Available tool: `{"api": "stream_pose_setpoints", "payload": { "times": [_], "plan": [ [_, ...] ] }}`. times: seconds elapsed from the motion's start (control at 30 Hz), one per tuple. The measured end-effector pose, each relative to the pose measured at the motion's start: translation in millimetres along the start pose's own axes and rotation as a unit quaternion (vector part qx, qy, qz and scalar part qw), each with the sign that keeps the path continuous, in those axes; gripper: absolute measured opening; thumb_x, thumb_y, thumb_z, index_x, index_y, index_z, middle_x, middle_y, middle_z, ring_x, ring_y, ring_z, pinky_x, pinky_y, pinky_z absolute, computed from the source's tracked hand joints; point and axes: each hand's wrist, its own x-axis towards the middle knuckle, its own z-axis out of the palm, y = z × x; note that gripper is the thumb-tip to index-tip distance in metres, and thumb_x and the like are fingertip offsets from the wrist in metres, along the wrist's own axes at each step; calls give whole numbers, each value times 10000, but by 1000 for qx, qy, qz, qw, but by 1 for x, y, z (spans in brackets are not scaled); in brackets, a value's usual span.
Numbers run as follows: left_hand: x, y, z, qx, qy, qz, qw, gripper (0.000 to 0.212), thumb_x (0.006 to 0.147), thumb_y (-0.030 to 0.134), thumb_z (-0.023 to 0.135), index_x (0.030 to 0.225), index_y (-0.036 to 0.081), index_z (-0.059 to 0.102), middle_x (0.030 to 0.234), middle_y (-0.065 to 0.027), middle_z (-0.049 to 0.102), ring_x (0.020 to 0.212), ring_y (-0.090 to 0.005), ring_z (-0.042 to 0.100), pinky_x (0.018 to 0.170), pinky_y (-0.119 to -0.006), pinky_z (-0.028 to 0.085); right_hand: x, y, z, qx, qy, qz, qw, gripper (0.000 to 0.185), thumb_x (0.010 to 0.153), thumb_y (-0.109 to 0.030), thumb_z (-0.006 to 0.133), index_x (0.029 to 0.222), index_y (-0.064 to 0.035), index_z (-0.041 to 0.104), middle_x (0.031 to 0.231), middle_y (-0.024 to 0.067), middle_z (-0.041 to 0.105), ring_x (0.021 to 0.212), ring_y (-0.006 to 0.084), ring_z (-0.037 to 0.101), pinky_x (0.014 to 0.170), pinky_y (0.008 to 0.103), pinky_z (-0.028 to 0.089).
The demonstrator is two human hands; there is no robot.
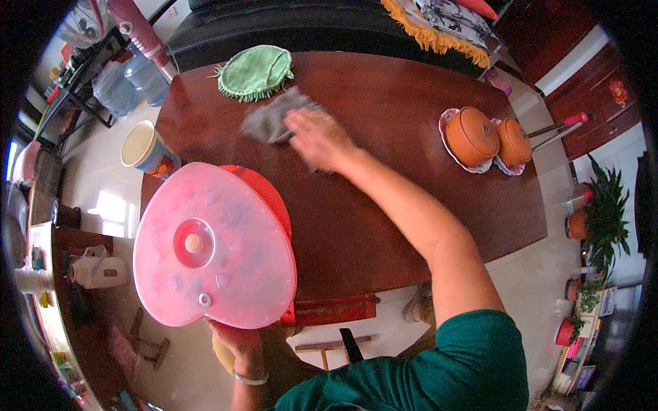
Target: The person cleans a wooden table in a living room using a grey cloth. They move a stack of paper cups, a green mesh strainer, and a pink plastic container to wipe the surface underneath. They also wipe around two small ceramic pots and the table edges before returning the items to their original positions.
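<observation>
My left hand (240,336) supports a heart-shaped box with a translucent pink lid (247,257) from its pointless, notched end; most of the fingers are hidden beneath. The lid has a round recess with a pale knob (193,243), and a red part (264,190) of the box shows behind it. Blurred by motion, my right hand (321,138) lies on a crumpled grey cloth (267,118) against the dark red wooden table (360,221). Just beyond the cloth lies a green fringed cleaning mitt (255,72).
A large paper tub (149,154) stands at the table's left edge. Two lidded clay pots (472,134) sit on patterned plates at the right. A black sofa (288,28) runs along the far side. Potted plants (606,216) stand at the right, a water jug (146,77) at the far left.
</observation>
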Motion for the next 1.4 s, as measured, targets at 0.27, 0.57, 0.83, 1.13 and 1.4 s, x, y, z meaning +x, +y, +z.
{"api": "stream_pose_setpoints", "payload": {
  "times": [0.27,0.57,0.83,1.13,1.4],
  "plan": [
    [-1,1,-8,-55,-24,-49,997,697,991,589,305,1449,68,375,1433,-129,444,1313,-314,428,1113,-465,340,23,202,-18,-118,21,441,889,542,1015,-389,321,1447,-73,406,1526,113,360,1412,313,310,1153,527,205],
    [-11,17,29,70,42,-17,997,694,1008,572,284,1460,50,356,1440,-130,445,1313,-303,440,1114,-456,359,17,134,-29,-113,-71,323,937,569,1010,-385,331,1471,-52,360,1558,134,325,1438,315,296,1154,462,274],
    [12,-7,2,-18,11,42,999,633,1034,517,324,1487,76,319,1491,-118,393,1357,-291,395,1147,-469,305,-141,21,-78,-66,-29,303,950,549,1002,-320,369,1435,18,376,1540,197,324,1430,348,297,1181,463,207],
    [7,-8,14,4,-25,2,1000,615,1030,489,352,1500,95,304,1505,-126,383,1381,-290,375,1151,-476,297,-326,-67,-166,-104,-59,378,918,571,981,-291,422,1435,52,374,1518,242,340,1419,394,303,1166,514,212],
    [-3,-16,13,-13,50,-39,998,531,1028,393,371,1448,69,393,1436,-86,463,1328,-251,439,1119,-425,350,-180,44,-93,-80,-38,357,930,610,985,-360,411,1436,44,337,1540,244,289,1437,377,270,1177,485,209]
  ]
}}
